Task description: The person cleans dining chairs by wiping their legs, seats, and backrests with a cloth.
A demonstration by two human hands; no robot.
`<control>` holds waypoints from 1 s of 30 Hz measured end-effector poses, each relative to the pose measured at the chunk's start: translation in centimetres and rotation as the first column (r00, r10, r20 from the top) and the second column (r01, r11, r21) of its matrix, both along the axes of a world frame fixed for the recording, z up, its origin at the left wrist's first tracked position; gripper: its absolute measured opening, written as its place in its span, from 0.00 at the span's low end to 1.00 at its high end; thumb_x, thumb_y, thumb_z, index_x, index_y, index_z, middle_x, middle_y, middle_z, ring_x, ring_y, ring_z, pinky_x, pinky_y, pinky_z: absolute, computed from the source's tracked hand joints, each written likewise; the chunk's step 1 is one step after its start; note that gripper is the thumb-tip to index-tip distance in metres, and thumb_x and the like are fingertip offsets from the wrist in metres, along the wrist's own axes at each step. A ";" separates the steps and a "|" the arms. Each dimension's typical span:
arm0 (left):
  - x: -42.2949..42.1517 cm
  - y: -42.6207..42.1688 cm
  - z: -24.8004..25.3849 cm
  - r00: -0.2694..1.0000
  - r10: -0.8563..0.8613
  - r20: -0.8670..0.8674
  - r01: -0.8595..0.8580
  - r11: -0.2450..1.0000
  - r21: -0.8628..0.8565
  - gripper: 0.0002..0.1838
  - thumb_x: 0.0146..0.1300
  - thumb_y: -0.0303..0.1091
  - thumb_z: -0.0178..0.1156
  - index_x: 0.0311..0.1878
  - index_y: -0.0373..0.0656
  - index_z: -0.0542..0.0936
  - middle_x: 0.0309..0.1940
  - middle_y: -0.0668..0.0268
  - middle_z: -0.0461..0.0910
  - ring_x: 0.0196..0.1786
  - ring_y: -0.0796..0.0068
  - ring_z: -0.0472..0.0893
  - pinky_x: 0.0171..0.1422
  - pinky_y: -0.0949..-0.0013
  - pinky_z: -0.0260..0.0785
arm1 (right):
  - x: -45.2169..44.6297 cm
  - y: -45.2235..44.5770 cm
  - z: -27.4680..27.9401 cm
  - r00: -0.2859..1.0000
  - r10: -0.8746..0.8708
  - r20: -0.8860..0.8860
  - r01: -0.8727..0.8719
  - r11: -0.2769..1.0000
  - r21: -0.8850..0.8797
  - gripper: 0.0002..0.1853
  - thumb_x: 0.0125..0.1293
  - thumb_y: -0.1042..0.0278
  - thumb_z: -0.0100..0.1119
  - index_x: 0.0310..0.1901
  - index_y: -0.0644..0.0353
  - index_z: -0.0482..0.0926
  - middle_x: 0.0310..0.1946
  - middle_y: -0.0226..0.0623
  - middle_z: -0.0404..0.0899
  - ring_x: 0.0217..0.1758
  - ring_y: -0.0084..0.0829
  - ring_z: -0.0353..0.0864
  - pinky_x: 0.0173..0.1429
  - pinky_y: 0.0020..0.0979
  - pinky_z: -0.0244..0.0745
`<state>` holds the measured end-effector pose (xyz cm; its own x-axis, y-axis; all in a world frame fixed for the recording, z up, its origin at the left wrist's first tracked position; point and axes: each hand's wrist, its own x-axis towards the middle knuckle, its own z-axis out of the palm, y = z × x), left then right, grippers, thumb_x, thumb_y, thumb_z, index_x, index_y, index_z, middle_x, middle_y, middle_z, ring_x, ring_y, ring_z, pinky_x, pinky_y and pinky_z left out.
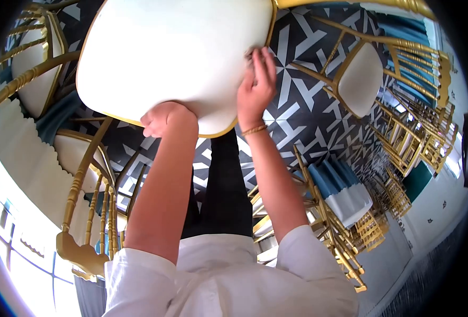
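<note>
A gold-framed chair with a white padded seat (165, 53) fills the top middle, its seat close in front of my legs. My left hand (168, 116) is closed over the near edge of the seat, its fingers curled round the rim. At the seat's right side, my right hand (257, 87) has bent fingers near the edge. A small dark, crumpled-looking thing (251, 54) shows at its fingertips, too little of it to name. A thin bracelet (254, 129) circles my right wrist.
Another gold chair (359, 79) stands to the right on the black-and-white patterned floor (302, 111). Gold chairs (86, 211) and a white-clothed table (28, 169) lie on the left. Stacked gold chairs (419, 140) and a blue-and-white draped table (345, 198) are further right.
</note>
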<state>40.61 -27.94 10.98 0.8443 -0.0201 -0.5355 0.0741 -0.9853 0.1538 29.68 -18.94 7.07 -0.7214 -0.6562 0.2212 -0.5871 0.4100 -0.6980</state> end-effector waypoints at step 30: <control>-0.5 7.5 21.4 -0.184 -0.831 0.524 0.559 -0.527 -0.640 0.09 0.55 0.22 0.51 0.23 0.44 0.64 0.20 0.69 0.62 0.22 0.77 0.68 0.25 0.76 0.64 | -1.8 2.4 -2.1 0.994 0.047 0.102 -0.017 0.962 -0.272 0.14 0.63 0.80 0.59 0.51 0.64 0.77 0.58 0.45 0.78 0.62 0.43 0.79 0.60 0.37 0.79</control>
<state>40.07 -20.45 32.40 -0.5993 -0.7854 0.1548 -0.4400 0.4847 0.7559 27.88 -16.52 5.00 -0.7301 -0.6055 0.3168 -0.5129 0.1793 -0.8395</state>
